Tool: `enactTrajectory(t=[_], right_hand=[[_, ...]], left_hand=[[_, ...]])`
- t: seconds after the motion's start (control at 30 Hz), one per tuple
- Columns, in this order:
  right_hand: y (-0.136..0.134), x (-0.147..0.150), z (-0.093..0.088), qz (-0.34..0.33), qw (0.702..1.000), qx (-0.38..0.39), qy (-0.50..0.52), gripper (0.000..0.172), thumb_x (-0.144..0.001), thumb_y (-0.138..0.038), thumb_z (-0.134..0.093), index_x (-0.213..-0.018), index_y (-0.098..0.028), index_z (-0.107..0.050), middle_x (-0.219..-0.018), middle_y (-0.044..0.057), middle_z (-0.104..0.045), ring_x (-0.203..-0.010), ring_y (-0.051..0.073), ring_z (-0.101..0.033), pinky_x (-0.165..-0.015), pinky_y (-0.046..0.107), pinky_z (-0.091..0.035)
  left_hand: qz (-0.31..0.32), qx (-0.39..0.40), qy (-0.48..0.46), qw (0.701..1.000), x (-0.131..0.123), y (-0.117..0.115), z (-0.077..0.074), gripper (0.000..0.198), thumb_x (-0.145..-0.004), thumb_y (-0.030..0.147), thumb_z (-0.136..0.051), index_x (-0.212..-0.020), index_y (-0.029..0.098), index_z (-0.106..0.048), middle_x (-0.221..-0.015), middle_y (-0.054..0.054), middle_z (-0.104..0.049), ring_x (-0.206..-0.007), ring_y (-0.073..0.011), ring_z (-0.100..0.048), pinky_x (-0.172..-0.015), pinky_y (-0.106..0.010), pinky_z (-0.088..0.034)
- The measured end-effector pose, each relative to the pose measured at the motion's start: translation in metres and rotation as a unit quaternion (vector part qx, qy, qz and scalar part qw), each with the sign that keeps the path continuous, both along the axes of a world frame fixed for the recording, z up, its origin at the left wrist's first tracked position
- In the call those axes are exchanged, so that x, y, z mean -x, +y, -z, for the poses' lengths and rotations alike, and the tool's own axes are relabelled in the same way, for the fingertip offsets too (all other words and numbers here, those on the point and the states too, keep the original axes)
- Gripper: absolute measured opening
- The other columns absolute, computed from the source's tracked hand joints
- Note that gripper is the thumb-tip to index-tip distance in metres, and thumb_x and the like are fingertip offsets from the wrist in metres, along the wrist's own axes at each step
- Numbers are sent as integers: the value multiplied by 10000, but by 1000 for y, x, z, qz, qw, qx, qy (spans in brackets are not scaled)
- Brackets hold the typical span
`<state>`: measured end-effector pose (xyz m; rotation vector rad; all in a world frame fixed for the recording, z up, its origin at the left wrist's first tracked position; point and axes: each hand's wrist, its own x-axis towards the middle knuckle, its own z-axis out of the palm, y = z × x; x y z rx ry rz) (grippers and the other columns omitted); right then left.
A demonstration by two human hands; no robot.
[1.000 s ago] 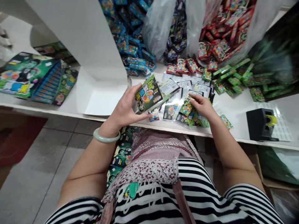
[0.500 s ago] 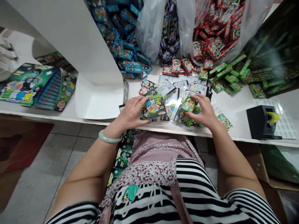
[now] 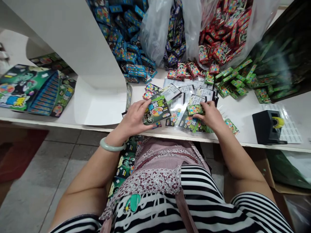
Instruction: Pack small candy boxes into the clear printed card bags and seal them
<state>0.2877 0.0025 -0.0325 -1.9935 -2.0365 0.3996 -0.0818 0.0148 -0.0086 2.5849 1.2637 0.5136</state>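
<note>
My left hand [image 3: 134, 118], with a pale green bangle at the wrist, grips a dark printed packet [image 3: 157, 109] with green, yellow and blue lettering. Thumb and fingers hold it by its left side. My right hand [image 3: 211, 115] pinches a small green box [image 3: 195, 109] just above the worktop. Under and around both hands lie clear plastic bags with printed dark cards [image 3: 173, 92]. A purple small box [image 3: 152, 87] and a red one [image 3: 147, 94] sit behind the packet. Another green box [image 3: 232, 126] lies right of my right hand.
Piles of blue boxes [image 3: 132, 56], purple boxes [image 3: 175, 45], red boxes [image 3: 220, 48] and green boxes [image 3: 239, 81] line the back, with plastic sacks between. A black tape dispenser [image 3: 264, 127] stands at right. At left are a white tray [image 3: 102, 108] and a display box [image 3: 21, 85].
The small green box in my right hand has been tilted from upright to lying sideways. My left hand still holds the packet. The whole view has shifted slightly.
</note>
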Motion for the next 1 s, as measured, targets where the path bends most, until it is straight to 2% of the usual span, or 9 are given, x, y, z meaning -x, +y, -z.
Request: enactTrajectory(t=[0.17,0.33,0.4,0.5,0.6,0.7,0.8,0.87,1.0], right_hand=[[5,-2,-8,-115,991,-27,-70,555,-855,-513,-687,-1285,-170,-615,-1267,183,-642,-1166,381,-582,-975,519,-489],[1,-1,-11,19,997,28,-71,597,-800,-752,-604,-1045,-208,-637,-761,100,-703,-727,318,-658,-687,452,-521],[-3,-4,-11,29,998,40,-44,614,-801,-790,-566,-1013,-217,-632,-710,85,-687,-694,309,-656,-670,443,-518],[-7,-10,-14,-47,999,1,6,620,-806,-700,-654,-1173,-201,-612,-1044,150,-727,-980,347,-672,-833,486,-540],[-9,-11,-18,-107,994,-9,-17,868,-716,-566,-813,-1408,-151,-494,-1463,235,-524,-1355,430,-474,-1066,590,-436],[-6,-10,-18,-146,988,42,-37,918,-724,-404,-821,-1511,-184,-403,-1641,208,-291,-1516,453,-223,-1144,660,-317],[3,-12,-15,-209,974,83,-9,912,-742,-298,-757,-1552,-258,-339,-1687,134,-206,-1557,418,-102,-1170,677,-248],[11,-16,-13,-235,967,96,4,904,-718,-250,-736,-1538,-265,-355,-1667,130,-264,-1550,410,-153,-1172,682,-234],[18,-18,-22,-242,967,41,63,683,-717,-248,-710,-1373,-196,-528,-1455,175,-521,-1376,376,-471,-1132,595,-364]], left_hand=[[15,-2,-16,1000,-4,4,2,991,-761,543,-745,-1562,205,-271,-1440,-167,-474,-1342,-375,-470,-1147,-541,-413],[14,-15,-16,1000,-6,5,6,1028,-746,571,-763,-1565,195,-269,-1433,-183,-481,-1327,-387,-479,-1121,-555,-426],[13,-14,-9,1000,-5,4,7,1020,-751,573,-760,-1564,199,-270,-1433,-186,-481,-1326,-388,-477,-1119,-553,-423],[7,-9,-3,1000,-5,3,5,1008,-758,569,-754,-1562,199,-272,-1436,-189,-476,-1326,-391,-470,-1117,-550,-418],[12,-5,2,1000,-7,2,3,1006,-762,580,-744,-1564,201,-269,-1425,-184,-483,-1316,-384,-477,-1116,-543,-418],[45,0,6,999,-11,2,3,981,-779,564,-735,-1565,200,-274,-1425,-188,-488,-1322,-377,-483,-1127,-537,-414],[79,11,6,997,-13,3,3,979,-776,539,-749,-1562,186,-284,-1455,-206,-472,-1351,-387,-469,-1139,-542,-408],[86,22,10,996,-13,3,3,980,-771,522,-758,-1561,188,-285,-1472,-206,-463,-1361,-386,-464,-1146,-541,-404],[86,18,19,996,-13,2,0,983,-779,516,-753,-1567,188,-264,-1474,-206,-465,-1370,-375,-459,-1144,-530,-409]])
